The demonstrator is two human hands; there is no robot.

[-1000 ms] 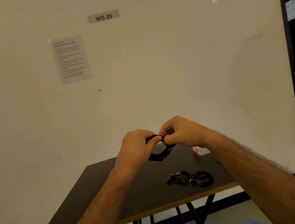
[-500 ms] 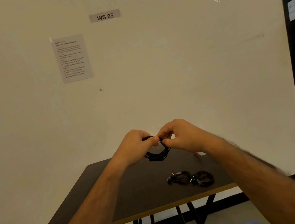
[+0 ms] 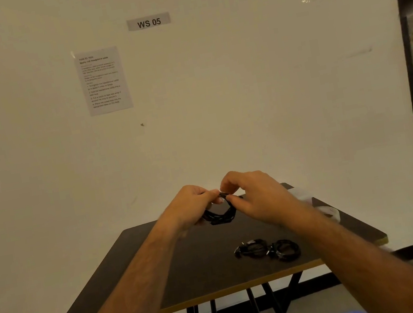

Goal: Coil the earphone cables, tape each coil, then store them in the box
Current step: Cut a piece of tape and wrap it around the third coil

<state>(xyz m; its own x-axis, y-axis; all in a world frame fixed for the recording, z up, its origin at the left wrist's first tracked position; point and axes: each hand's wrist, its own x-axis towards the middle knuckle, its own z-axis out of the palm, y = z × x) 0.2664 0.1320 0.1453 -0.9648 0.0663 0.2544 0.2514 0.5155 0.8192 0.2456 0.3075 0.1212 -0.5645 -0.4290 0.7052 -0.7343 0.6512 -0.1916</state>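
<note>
From the head camera, both hands are up above the far half of the dark table (image 3: pixel 144 281): the left hand (image 3: pixel 190 205) grips the side of a black earphone coil (image 3: pixel 219 215), fingers curled round it, while the right hand (image 3: pixel 253 197) pinches the coil's top. The coil hangs clear of the tabletop. Nearer the table's front edge, two more coiled earphones (image 3: pixel 267 250) lie touching each other.

A dark table (image 3: pixel 144 284) stands against a wall bearing a "WS 05" label (image 3: pixel 148 22) and an instruction sheet (image 3: pixel 103 80).
</note>
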